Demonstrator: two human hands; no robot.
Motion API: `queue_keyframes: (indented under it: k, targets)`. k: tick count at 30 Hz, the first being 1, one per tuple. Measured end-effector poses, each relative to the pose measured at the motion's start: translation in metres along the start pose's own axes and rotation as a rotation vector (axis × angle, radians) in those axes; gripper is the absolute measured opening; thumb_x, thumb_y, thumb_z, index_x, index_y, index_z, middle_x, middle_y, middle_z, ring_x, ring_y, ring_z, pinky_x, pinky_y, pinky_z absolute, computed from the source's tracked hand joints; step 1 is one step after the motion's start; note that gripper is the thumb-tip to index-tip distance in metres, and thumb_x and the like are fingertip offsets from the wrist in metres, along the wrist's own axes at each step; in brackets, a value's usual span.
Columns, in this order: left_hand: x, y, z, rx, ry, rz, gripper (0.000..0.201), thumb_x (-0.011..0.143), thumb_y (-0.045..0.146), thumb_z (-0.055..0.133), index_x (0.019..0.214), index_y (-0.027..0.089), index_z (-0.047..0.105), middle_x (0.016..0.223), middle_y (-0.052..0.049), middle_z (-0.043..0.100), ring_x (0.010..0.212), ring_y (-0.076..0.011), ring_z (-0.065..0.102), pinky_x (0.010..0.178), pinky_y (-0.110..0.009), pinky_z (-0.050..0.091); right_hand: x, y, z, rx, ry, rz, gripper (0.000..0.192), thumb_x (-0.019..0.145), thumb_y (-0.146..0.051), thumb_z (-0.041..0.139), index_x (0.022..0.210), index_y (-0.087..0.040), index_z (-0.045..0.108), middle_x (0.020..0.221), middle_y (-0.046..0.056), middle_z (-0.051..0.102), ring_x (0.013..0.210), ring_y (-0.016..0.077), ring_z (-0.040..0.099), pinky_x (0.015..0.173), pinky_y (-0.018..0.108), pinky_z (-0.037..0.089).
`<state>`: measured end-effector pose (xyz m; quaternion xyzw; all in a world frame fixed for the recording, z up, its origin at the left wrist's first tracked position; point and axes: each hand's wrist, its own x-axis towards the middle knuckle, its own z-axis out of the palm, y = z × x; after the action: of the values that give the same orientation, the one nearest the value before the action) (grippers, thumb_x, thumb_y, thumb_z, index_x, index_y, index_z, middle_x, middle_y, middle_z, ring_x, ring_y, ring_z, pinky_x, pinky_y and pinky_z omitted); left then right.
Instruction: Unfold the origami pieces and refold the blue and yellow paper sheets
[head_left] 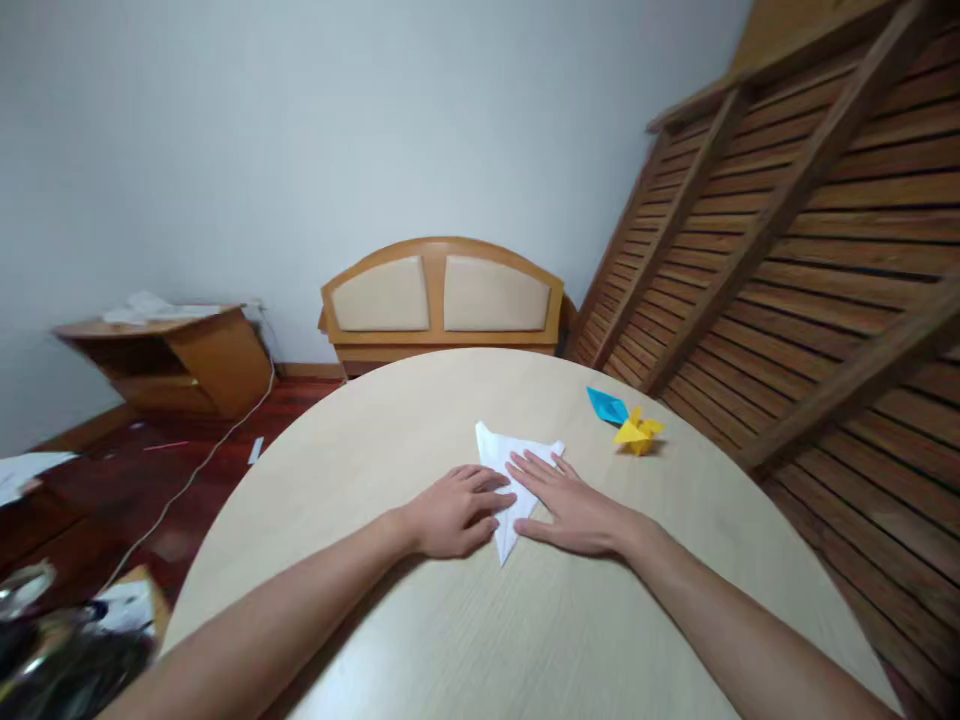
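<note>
A folded sheet of white paper [507, 540] lies flat on the round pale wooden table [420, 420], with one pointed end toward me and two corners away from me. From the left, my left hand [457, 512] rests on its edge, fingers slightly bent and apart. My right hand [566, 505] lies flat across its right side with the fingers spread. Both hands press on the paper and cover part of its folds. Beyond my right hand are a blue folded paper piece [607, 406] and a yellow origami figure [637, 432].
Behind the table stands a wooden headboard [442, 290] with cream panels. Slatted wooden frames [825, 240] lean along the right side. At the left are a low cabinet [217, 360] with white items on top, a white cable [202, 465] on the floor and clutter [82, 640].
</note>
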<state>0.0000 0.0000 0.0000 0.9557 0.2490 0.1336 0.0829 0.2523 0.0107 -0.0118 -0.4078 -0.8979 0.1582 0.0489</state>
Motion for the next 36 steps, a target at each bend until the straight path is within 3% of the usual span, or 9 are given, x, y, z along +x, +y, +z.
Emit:
queue_keyframes:
  k: [5, 11, 14, 19, 22, 27, 30, 34, 36]
  targets:
    - [0.001, -0.001, -0.002, -0.001, -0.003, -0.003, 0.043, 0.094, 0.028, 0.050, 0.136, 0.023, 0.053, 0.138, -0.011, 0.053, 0.127, -0.0278, 0.048, 0.109, -0.046, 0.038, 0.005, 0.020, 0.004, -0.021, 0.088, 0.142, 0.078, 0.095, -0.068, 0.028, 0.157, -0.021, 0.019, 0.162, 0.008, 0.017, 0.150, 0.0276, 0.012, 0.122, 0.049, 0.011]
    - [0.001, -0.004, 0.001, -0.004, 0.015, -0.001, 0.042, 0.094, 0.030, 0.050, 0.135, 0.023, 0.054, 0.138, -0.011, 0.053, 0.127, -0.0272, 0.049, 0.109, -0.045, 0.038, 0.011, 0.046, 0.013, -0.103, 0.225, 0.429, 0.076, 0.096, -0.061, 0.031, 0.154, -0.012, 0.026, 0.161, 0.013, 0.022, 0.149, 0.0300, 0.017, 0.120, 0.052, 0.018]
    - [0.000, -0.004, 0.001, 0.014, 0.013, -0.002, 0.042, 0.094, 0.030, 0.050, 0.134, 0.023, 0.054, 0.138, -0.011, 0.053, 0.126, -0.0268, 0.049, 0.108, -0.044, 0.038, 0.014, 0.054, 0.014, -0.117, 0.363, 0.472, 0.065, 0.097, -0.048, 0.037, 0.151, -0.012, 0.033, 0.159, 0.015, 0.029, 0.148, 0.0308, 0.023, 0.118, 0.052, 0.024]
    - [0.001, -0.001, 0.001, 0.100, 0.034, -0.079, 0.041, 0.093, 0.035, 0.053, 0.132, 0.025, 0.056, 0.133, -0.009, 0.056, 0.118, -0.0279, 0.052, 0.103, -0.046, 0.039, 0.018, 0.040, 0.006, -0.078, 0.589, 0.207, 0.040, 0.096, -0.029, 0.043, 0.132, -0.019, 0.057, 0.142, 0.013, 0.053, 0.132, 0.0268, 0.048, 0.110, 0.047, 0.038]
    - [0.003, -0.001, 0.001, 0.170, 0.060, -0.156, 0.037, 0.094, 0.038, 0.050, 0.128, 0.025, 0.059, 0.122, -0.009, 0.059, 0.107, -0.0271, 0.055, 0.097, -0.045, 0.042, 0.017, 0.015, 0.000, -0.001, 0.569, 0.011, 0.028, 0.096, -0.026, 0.048, 0.116, -0.023, 0.066, 0.127, 0.010, 0.063, 0.120, 0.0239, 0.055, 0.103, 0.045, 0.043]
    - [0.005, -0.003, -0.001, 0.232, 0.095, -0.206, 0.031, 0.095, 0.037, 0.049, 0.117, 0.024, 0.065, 0.105, -0.008, 0.061, 0.094, -0.0246, 0.056, 0.091, -0.043, 0.043, 0.013, -0.013, -0.005, 0.042, 0.382, -0.247, 0.022, 0.090, -0.031, 0.062, 0.109, -0.024, 0.070, 0.114, 0.007, 0.069, 0.115, 0.0235, 0.057, 0.103, 0.043, 0.040]
    - [0.004, -0.004, -0.001, 0.216, 0.106, -0.200, 0.029, 0.092, 0.037, 0.052, 0.113, 0.024, 0.067, 0.102, -0.008, 0.061, 0.094, -0.0245, 0.057, 0.092, -0.044, 0.043, 0.011, -0.014, -0.007, 0.061, 0.316, -0.289, 0.030, 0.086, -0.035, 0.068, 0.114, -0.024, 0.069, 0.118, 0.007, 0.069, 0.116, 0.0243, 0.056, 0.104, 0.043, 0.039]
    - [0.003, -0.008, 0.001, 0.172, 0.138, -0.157, 0.032, 0.087, 0.036, 0.059, 0.115, 0.022, 0.066, 0.124, -0.010, 0.058, 0.111, -0.0271, 0.054, 0.100, -0.044, 0.041, 0.009, -0.008, -0.008, 0.053, 0.313, -0.277, 0.031, 0.085, -0.031, 0.067, 0.115, -0.025, 0.070, 0.120, 0.006, 0.069, 0.118, 0.0244, 0.056, 0.106, 0.043, 0.039]
    - [0.003, -0.009, 0.002, 0.154, 0.131, -0.141, 0.032, 0.088, 0.035, 0.057, 0.116, 0.022, 0.065, 0.126, -0.010, 0.059, 0.112, -0.0262, 0.055, 0.103, -0.044, 0.040, 0.009, -0.006, -0.007, 0.052, 0.313, -0.271, 0.030, 0.086, -0.028, 0.066, 0.115, -0.025, 0.070, 0.120, 0.005, 0.070, 0.118, 0.0244, 0.057, 0.106, 0.043, 0.040]
